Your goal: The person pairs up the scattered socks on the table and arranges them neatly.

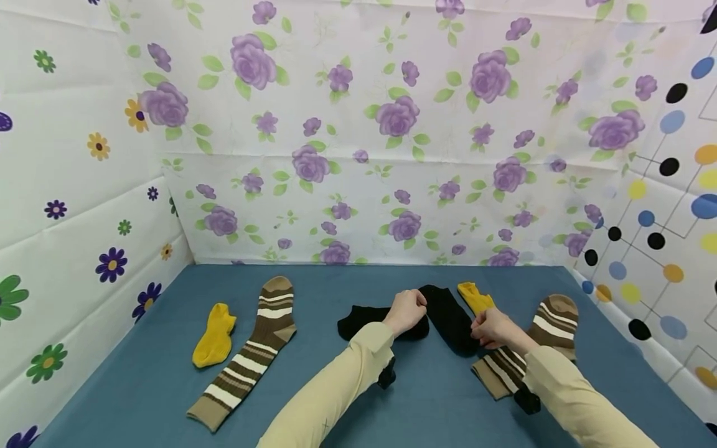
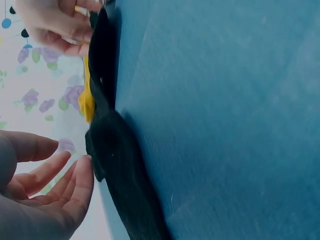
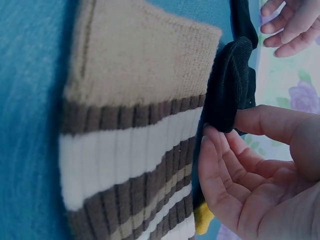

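Note:
Two short black socks lie side by side in the middle of the table. The right one, a black sock (image 1: 450,323), slants toward my right hand (image 1: 495,328), whose thumb and fingertips pinch its near end; the right wrist view shows that pinch on the black sock (image 3: 231,80). My left hand (image 1: 407,311) is above the other black sock (image 1: 358,320), by the far end of the pinched one. In the left wrist view, the left hand (image 2: 47,192) has its thumb apart from its fingers, fingertips right at the black fabric, gripping nothing.
A striped brown sock (image 1: 556,323) lies under the right forearm, with a yellow sock (image 1: 473,296) behind the right hand. To the left lie another yellow sock (image 1: 215,336) and striped sock (image 1: 246,358). Patterned cloth walls (image 1: 358,205) surround the blue table (image 1: 313,398).

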Demonstrator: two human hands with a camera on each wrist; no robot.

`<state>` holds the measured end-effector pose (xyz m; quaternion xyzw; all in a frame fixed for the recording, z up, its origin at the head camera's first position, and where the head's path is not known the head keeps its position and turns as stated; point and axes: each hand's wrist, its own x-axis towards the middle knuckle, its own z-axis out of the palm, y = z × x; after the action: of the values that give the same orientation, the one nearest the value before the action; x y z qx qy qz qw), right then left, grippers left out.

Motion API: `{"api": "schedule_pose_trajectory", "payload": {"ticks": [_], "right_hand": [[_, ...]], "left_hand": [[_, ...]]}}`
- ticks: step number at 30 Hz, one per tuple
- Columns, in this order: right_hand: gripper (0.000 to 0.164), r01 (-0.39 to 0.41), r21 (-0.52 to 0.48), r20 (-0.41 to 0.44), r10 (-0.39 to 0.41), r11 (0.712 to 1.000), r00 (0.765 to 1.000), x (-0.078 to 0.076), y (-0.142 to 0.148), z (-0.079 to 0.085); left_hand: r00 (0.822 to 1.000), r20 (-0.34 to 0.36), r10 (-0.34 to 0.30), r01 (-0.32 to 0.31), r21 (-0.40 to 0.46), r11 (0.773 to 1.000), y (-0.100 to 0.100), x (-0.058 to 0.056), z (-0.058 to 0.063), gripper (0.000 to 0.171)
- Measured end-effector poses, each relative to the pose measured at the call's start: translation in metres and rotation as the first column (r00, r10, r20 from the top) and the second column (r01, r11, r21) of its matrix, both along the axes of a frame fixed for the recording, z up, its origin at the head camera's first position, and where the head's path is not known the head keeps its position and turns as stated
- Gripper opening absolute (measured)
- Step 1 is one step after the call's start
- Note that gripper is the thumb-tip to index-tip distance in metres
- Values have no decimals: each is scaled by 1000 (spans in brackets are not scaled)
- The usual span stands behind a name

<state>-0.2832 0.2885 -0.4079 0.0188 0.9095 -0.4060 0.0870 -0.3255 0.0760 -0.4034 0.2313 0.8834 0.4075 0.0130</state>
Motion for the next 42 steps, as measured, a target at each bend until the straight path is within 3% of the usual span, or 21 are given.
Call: {"api": "schedule_pose_trajectory", "payload": {"ticks": [8, 17, 24, 32, 37, 42], "right_hand": [[5, 2, 10, -9, -2, 1000, 1000, 1, 1, -3], [7, -6, 48, -43, 8, 999, 999, 1, -2, -4], [8, 8, 71, -57, -4, 997, 998, 2, -5, -3], [11, 28, 77, -71, -23, 997, 997, -1, -8, -8], [11, 20, 92, -77, -13, 996, 997, 0, -6, -8], [10, 16, 79, -78, -10, 997, 997, 1, -5, -7]], "left_hand": [[999, -22, 37, -37, -30, 999, 1, -12, -2, 16], [997, 26, 78, -76, -71, 995, 3, -21, -4, 33], [997, 65, 29, -18, -156, 988, 7, -23, 0, 44], [997, 72, 32, -18, -189, 982, 10, -31, -5, 43], [997, 75, 33, -18, -183, 983, 13, -35, -7, 37], [985, 167, 44, -27, -101, 995, 16, -38, -6, 32]]}}
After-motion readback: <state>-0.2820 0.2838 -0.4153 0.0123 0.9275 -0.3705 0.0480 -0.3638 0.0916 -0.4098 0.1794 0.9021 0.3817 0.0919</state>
